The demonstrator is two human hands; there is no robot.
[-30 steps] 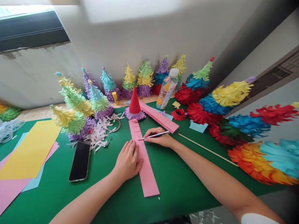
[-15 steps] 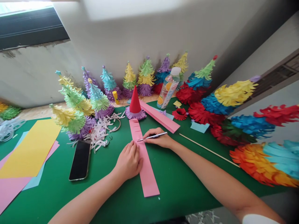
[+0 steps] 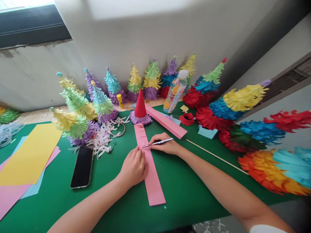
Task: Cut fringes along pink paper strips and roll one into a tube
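Observation:
A long pink paper strip [image 3: 155, 181] lies lengthwise on the green table, with several slits across its far end. My left hand [image 3: 133, 166] rests on the strip's left edge, fingers laid flat and close together. In my right hand [image 3: 162, 142] is a slim silver craft knife [image 3: 162, 141], its tip touching the strip just beyond my left fingertips. Just past the slit end stands a red paper cone [image 3: 140, 105] with a purple fringed ring [image 3: 141, 119] around its base.
Folded pink paper [image 3: 167, 123], a bottle [image 3: 175, 92] and a thin wooden stick [image 3: 216, 157] lie or stand to the right. Left are a phone [image 3: 82, 166], white paper shreds [image 3: 103, 140] and yellow paper [image 3: 31, 152]. Several fringed paper trees [image 3: 152, 79] line the back and right.
My right hand and the craft knife have shifted very slightly to the left. My left hand stays on the strip, and the view has tilted a little.

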